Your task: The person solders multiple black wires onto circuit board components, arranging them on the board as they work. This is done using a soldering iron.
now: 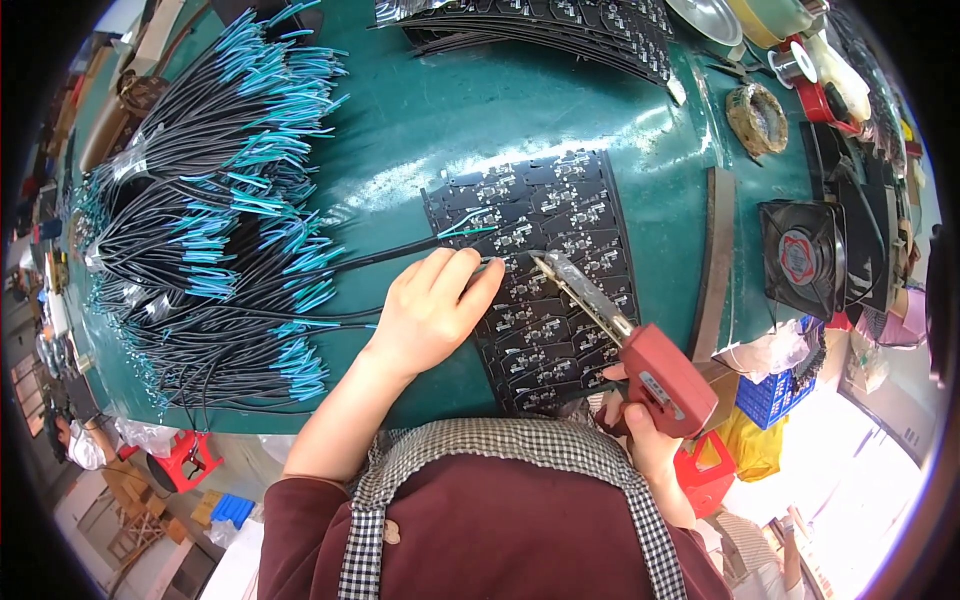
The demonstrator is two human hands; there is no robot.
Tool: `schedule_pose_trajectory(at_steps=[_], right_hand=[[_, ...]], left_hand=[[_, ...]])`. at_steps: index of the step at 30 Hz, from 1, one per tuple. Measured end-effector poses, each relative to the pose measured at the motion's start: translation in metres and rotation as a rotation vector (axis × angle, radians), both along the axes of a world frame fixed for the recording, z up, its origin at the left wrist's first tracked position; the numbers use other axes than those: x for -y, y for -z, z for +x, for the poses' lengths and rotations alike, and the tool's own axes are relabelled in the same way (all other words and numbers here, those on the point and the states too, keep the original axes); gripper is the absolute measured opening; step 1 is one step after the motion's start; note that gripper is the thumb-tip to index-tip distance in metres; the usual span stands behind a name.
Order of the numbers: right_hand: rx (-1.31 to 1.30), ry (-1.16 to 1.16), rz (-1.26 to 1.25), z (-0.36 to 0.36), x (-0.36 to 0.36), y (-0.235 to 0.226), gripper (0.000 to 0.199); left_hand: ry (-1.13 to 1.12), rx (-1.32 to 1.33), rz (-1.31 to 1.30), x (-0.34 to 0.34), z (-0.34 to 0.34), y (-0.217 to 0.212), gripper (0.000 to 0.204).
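Left hand (432, 312) is pinching a thin black cable (385, 256) against the black circuit panel (545, 285) on the green table (450, 110), fingers closed on it near the bared wire ends. Right hand (640, 425) is wrapped round the grip of a red soldering gun (640, 365), whose metal tip sits right at that spot by the fingertips. Bundles of blue-tipped black cables (220, 215) lie off to the left, and a small fan (805, 255) sits to the right.

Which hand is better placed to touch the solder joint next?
Right hand: it grips the red soldering gun, tip by the wire end that the left hand pins on the black circuit panel.
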State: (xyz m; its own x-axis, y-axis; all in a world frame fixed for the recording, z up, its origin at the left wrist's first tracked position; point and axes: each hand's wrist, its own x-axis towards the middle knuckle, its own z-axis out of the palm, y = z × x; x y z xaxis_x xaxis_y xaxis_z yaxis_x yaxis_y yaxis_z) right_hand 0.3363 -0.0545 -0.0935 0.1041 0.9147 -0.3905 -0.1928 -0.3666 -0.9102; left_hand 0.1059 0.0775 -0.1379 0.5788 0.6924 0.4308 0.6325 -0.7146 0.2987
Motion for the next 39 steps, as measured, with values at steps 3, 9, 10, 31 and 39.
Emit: schedule_pose_trajectory(at_steps=[3,9,10,31,39], right_hand=[[0.003,0.029,0.013,0.000,0.004,0.000,0.060],[0.001,0.022,0.024,0.001,0.011,0.003,0.061],[0.001,0.023,0.025,0.002,0.012,0.003,0.061],[-0.009,0.008,-0.014,-0.002,0.008,0.004,0.053],[0.135,-0.100,-0.114,0.004,0.018,0.010,0.041]], left_hand=[[-0.011,-0.053,-0.015,0.002,0.000,-0.003,0.033],[-0.005,-0.092,0.013,0.004,-0.001,-0.004,0.033],[-0.003,-0.092,0.015,0.004,0.000,-0.005,0.033],[-0.339,0.185,-0.471,0.013,0.026,-0.018,0.011],[-0.345,0.188,-0.475,0.012,0.027,-0.019,0.011]])
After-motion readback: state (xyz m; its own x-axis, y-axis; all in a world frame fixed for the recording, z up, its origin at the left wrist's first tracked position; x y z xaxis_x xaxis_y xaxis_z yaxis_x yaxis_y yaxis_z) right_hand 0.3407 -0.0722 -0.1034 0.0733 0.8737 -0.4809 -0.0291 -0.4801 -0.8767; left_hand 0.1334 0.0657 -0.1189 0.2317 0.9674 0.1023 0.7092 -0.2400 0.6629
